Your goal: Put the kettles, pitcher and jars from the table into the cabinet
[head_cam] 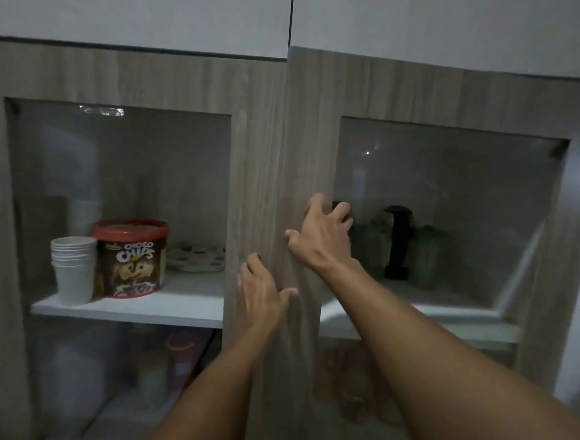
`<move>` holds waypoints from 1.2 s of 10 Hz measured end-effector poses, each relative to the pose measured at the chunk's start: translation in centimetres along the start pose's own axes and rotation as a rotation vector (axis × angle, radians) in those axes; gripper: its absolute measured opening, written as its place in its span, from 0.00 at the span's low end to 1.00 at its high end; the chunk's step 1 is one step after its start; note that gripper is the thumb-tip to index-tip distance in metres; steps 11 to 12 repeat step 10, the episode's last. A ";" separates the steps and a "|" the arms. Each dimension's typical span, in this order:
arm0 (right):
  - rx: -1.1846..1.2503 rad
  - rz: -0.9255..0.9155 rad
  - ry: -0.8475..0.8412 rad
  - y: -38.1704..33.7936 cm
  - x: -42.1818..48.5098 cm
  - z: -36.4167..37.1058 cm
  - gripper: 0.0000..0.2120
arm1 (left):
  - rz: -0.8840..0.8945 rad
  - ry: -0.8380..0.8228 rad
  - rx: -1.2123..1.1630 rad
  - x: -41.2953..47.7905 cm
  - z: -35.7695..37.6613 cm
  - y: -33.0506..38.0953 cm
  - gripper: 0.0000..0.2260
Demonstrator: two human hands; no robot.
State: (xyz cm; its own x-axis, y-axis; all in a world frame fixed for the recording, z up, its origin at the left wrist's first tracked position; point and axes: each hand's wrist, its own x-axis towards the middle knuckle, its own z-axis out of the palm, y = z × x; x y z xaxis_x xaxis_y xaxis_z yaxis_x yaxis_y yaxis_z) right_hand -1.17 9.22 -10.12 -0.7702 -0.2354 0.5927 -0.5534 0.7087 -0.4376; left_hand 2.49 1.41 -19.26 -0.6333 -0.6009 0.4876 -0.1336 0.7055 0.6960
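A wood-grain cabinet with two glass-paned doors fills the view. My left hand (262, 295) lies flat with straight fingers on the left door's inner frame (253, 183). My right hand (322, 234) rests spread on the right door's frame (308, 135), which stands slightly proud of the left one. Behind the right glass, on the upper shelf, stand a black-handled kettle or pitcher (398, 243) and greenish jars (427, 255), dim and blurred. More jars (356, 382) show faintly on the lower shelf.
Behind the left glass, a white shelf (131, 308) carries a stack of white paper cups (72, 266), a red-lidded Choco Chips tub (130, 256) and a dotted plate (198, 256). Blurred containers sit below. White upper cabinet doors (138, 6) are above.
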 end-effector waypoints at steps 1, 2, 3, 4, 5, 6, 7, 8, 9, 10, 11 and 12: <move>-0.029 -0.064 0.014 1.2 2.1 0.5 0.43 | 0.074 0.070 0.165 2.4 1.3 0.2 0.58; -0.157 -0.134 -0.034 1.8 4.0 1.3 0.53 | 0.188 0.055 0.317 4.9 2.0 0.4 0.65; -0.174 -0.172 -0.038 2.7 5.4 2.2 0.55 | 0.245 0.035 0.382 6.6 3.1 0.4 0.67; -0.168 -0.214 -0.019 3.6 6.0 2.6 0.55 | 0.270 0.029 0.402 7.4 3.4 0.1 0.68; -0.169 -0.233 -0.006 3.7 6.0 2.2 0.55 | 0.279 -0.016 0.385 7.4 3.1 0.0 0.68; -0.181 -0.232 -0.012 3.5 5.7 2.0 0.54 | 0.266 -0.028 0.391 6.6 2.8 0.7 0.65; -0.243 -0.252 -0.067 4.3 5.2 1.7 0.53 | 0.268 -0.102 0.423 5.7 2.3 0.6 0.62; -0.326 -0.248 -0.147 4.6 4.9 0.6 0.50 | 0.257 -0.157 0.462 5.7 1.1 0.7 0.57; -0.333 -0.235 -0.225 4.1 3.8 0.6 0.44 | 0.243 -0.202 0.432 5.2 -0.9 1.0 0.50; -0.246 -0.218 -0.334 3.9 1.9 1.0 0.41 | 0.207 -0.219 0.430 3.0 -2.4 1.0 0.48; -0.246 -0.218 -0.334 3.9 1.9 1.0 0.41 | 0.207 -0.219 0.430 3.0 -2.4 1.0 0.48; -0.246 -0.218 -0.334 3.9 1.9 1.0 0.41 | 0.207 -0.219 0.430 3.0 -2.4 1.0 0.48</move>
